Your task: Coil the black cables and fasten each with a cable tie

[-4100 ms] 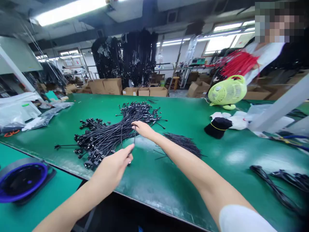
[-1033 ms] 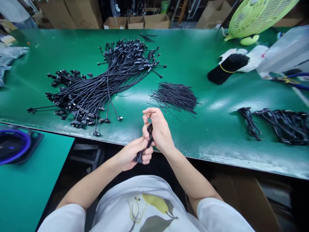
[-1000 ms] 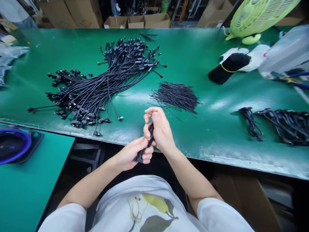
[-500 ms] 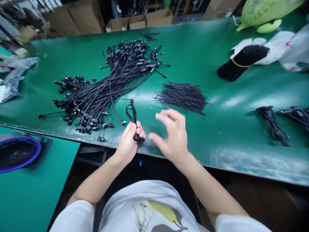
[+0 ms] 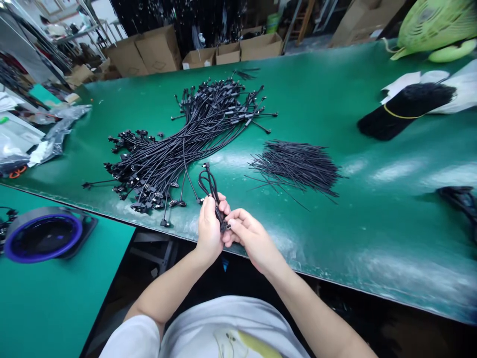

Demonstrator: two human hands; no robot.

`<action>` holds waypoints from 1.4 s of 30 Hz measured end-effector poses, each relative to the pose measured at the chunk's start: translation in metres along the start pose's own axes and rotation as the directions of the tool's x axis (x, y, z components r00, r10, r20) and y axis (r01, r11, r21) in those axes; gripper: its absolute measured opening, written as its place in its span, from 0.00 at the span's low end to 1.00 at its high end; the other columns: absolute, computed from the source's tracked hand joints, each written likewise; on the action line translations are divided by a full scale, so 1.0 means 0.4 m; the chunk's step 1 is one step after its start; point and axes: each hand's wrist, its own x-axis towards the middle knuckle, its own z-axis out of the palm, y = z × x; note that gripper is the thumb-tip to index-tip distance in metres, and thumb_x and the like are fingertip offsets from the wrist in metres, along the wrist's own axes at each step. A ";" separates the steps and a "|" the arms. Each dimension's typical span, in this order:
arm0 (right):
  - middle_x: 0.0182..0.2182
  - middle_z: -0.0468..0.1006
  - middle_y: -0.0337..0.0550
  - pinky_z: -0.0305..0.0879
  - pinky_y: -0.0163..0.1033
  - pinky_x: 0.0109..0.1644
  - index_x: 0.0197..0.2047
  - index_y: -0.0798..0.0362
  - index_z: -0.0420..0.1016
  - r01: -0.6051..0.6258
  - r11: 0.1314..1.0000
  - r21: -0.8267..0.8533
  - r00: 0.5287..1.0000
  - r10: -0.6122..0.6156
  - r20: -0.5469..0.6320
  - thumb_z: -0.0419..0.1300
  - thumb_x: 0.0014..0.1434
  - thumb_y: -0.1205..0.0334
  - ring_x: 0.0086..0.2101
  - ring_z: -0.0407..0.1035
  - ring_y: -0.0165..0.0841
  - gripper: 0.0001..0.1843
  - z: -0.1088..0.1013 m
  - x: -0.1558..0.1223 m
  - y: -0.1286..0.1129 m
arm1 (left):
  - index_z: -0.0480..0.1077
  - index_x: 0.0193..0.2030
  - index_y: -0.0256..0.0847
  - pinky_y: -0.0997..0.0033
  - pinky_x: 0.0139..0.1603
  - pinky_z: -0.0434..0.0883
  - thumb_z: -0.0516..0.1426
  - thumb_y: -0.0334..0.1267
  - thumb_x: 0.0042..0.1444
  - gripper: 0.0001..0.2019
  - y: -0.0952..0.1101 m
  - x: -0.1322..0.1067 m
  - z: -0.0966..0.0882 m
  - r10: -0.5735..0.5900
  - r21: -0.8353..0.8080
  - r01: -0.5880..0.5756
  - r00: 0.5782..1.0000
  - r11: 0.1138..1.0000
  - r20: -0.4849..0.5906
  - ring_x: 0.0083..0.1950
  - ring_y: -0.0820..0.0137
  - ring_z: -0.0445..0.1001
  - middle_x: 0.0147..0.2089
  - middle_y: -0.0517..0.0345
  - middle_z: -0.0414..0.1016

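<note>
My left hand [image 5: 209, 229] is closed around a folded black cable [image 5: 209, 185] whose loops stick up above the fist. My right hand [image 5: 249, 235] pinches the same cable at its lower end, touching the left hand. Both hands hover over the near edge of the green table [image 5: 335, 233]. A big pile of black cables with connectors [image 5: 179, 144] lies just beyond the left hand. A heap of thin black ties [image 5: 296, 164] lies beyond the right hand.
A bound black bundle with a yellow band [image 5: 404, 109] lies at the far right on white paper. More coiled cables [image 5: 460, 199] sit at the right edge. A blue-rimmed round device [image 5: 42, 236] stands at left. Cardboard boxes [image 5: 156, 47] line the far side; a green fan [image 5: 436, 25] is top right.
Half a second ago my right hand was open and apart from the cable; now it has closed on the cable beside my left hand. The view has tilted up slightly.
</note>
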 end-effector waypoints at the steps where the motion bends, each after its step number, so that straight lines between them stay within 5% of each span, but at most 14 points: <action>1: 0.21 0.72 0.34 0.67 0.35 0.28 0.38 0.52 0.63 0.018 0.994 -0.106 1.000 -0.018 -0.003 0.49 0.66 0.55 0.21 0.69 0.29 0.10 -0.011 -0.008 -0.001 | 0.65 0.38 0.39 0.78 0.31 0.63 0.50 0.45 0.65 0.11 0.004 0.002 -0.005 0.005 0.000 -0.005 0.999 1.000 0.034 0.30 0.76 0.63 0.30 0.62 0.60; 3: 0.23 0.74 0.36 0.66 0.36 0.29 0.38 0.52 0.67 0.149 0.870 -0.470 0.978 -0.201 -0.062 0.51 0.66 0.58 0.23 0.69 0.30 0.08 -0.042 -0.028 -0.013 | 0.67 0.40 0.38 0.76 0.33 0.65 0.53 0.44 0.63 0.11 0.012 0.005 -0.023 -0.043 0.038 0.038 0.989 0.999 0.145 0.31 0.76 0.63 0.29 0.63 0.61; 6: 0.42 0.80 0.45 0.67 0.44 0.48 0.49 0.49 0.71 0.407 0.333 -0.850 0.802 -0.577 0.157 0.52 0.67 0.64 0.42 0.74 0.36 0.11 -0.095 -0.050 -0.059 | 0.67 0.37 0.37 0.74 0.32 0.63 0.55 0.47 0.62 0.13 0.025 -0.003 -0.057 -0.199 0.276 0.104 0.918 0.956 0.344 0.28 0.76 0.62 0.27 0.63 0.61; 8: 0.52 0.75 0.47 0.57 0.53 0.60 0.58 0.48 0.67 0.528 -0.014 -0.849 0.697 -0.564 0.443 0.50 0.68 0.64 0.53 0.67 0.39 0.16 -0.121 -0.054 -0.089 | 0.64 0.31 0.37 0.74 0.30 0.62 0.52 0.50 0.64 0.17 0.029 -0.020 -0.078 -0.360 0.489 0.116 0.822 0.864 0.441 0.26 0.76 0.61 0.25 0.63 0.61; 11: 0.41 0.77 0.49 0.55 0.57 0.59 0.51 0.56 0.70 0.602 -0.271 -0.751 0.676 -0.327 0.660 0.46 0.70 0.57 0.43 0.69 0.39 0.17 -0.139 -0.057 -0.102 | 0.61 0.32 0.39 0.74 0.27 0.59 0.47 0.53 0.66 0.20 0.031 -0.051 -0.099 -0.562 0.699 0.102 0.680 0.708 0.470 0.24 0.77 0.57 0.23 0.65 0.58; 16: 0.28 0.67 0.40 0.60 0.45 0.35 0.36 0.54 0.67 0.634 -0.336 -0.697 0.678 -0.192 0.709 0.44 0.70 0.58 0.28 0.61 0.34 0.15 -0.137 -0.101 -0.063 | 0.62 0.37 0.39 0.74 0.30 0.60 0.43 0.53 0.67 0.20 0.040 -0.077 -0.107 -0.697 0.831 -0.014 0.537 0.556 0.475 0.26 0.76 0.57 0.26 0.66 0.58; 23: 0.22 0.63 0.36 0.39 0.41 0.20 0.31 0.52 0.63 0.647 -0.422 -0.635 0.576 -0.275 0.770 0.45 0.70 0.57 0.19 0.55 0.30 0.16 -0.161 -0.133 -0.058 | 0.61 0.32 0.39 0.74 0.28 0.59 0.43 0.56 0.66 0.22 0.035 -0.084 -0.088 -0.777 0.893 -0.052 0.472 0.448 0.417 0.25 0.76 0.59 0.25 0.64 0.60; 26: 0.27 0.67 0.40 0.45 0.40 0.21 0.34 0.54 0.65 0.627 -0.448 -0.638 0.616 -0.217 0.758 0.46 0.69 0.60 0.23 0.60 0.31 0.14 -0.165 -0.133 -0.073 | 0.61 0.35 0.40 0.75 0.25 0.58 0.43 0.58 0.65 0.23 0.022 -0.084 -0.084 -0.763 0.882 -0.025 0.491 0.471 0.421 0.23 0.77 0.57 0.24 0.66 0.59; 29: 0.31 0.70 0.46 0.60 0.43 0.34 0.41 0.59 0.68 0.523 -0.489 -0.698 0.704 -0.214 0.677 0.44 0.67 0.66 0.30 0.64 0.35 0.12 -0.153 -0.138 -0.075 | 0.60 0.35 0.40 0.75 0.24 0.58 0.43 0.59 0.64 0.23 0.013 -0.078 -0.080 -0.712 0.856 -0.004 0.553 0.517 0.433 0.22 0.77 0.55 0.23 0.68 0.56; 31: 0.29 0.68 0.44 0.61 0.45 0.38 0.41 0.59 0.67 0.502 -0.469 -0.726 0.725 -0.230 0.650 0.44 0.65 0.69 0.28 0.62 0.35 0.11 -0.146 -0.141 -0.064 | 0.58 0.34 0.41 0.75 0.24 0.59 0.42 0.58 0.65 0.21 0.011 -0.074 -0.076 -0.695 0.852 -0.018 0.571 0.523 0.438 0.22 0.77 0.55 0.23 0.68 0.56; 35: 0.22 0.61 0.38 0.45 0.41 0.24 0.34 0.55 0.65 0.531 -0.421 -0.736 0.716 -0.242 0.655 0.46 0.63 0.70 0.20 0.55 0.31 0.10 -0.156 -0.135 -0.048 | 0.55 0.30 0.42 0.74 0.27 0.59 0.43 0.49 0.67 0.17 0.018 -0.072 -0.069 -0.695 0.882 -0.183 0.554 0.435 0.458 0.24 0.75 0.58 0.24 0.66 0.58; 42: 0.21 0.62 0.37 0.42 0.41 0.25 0.29 0.52 0.62 0.547 -0.455 -0.702 0.651 -0.296 0.699 0.46 0.66 0.69 0.21 0.56 0.30 0.13 -0.192 -0.095 -0.076 | 0.60 0.31 0.42 0.70 0.32 0.57 0.46 0.40 0.67 0.13 0.009 -0.057 -0.060 -0.439 0.771 -0.607 0.649 0.193 0.621 0.30 0.70 0.62 0.30 0.60 0.64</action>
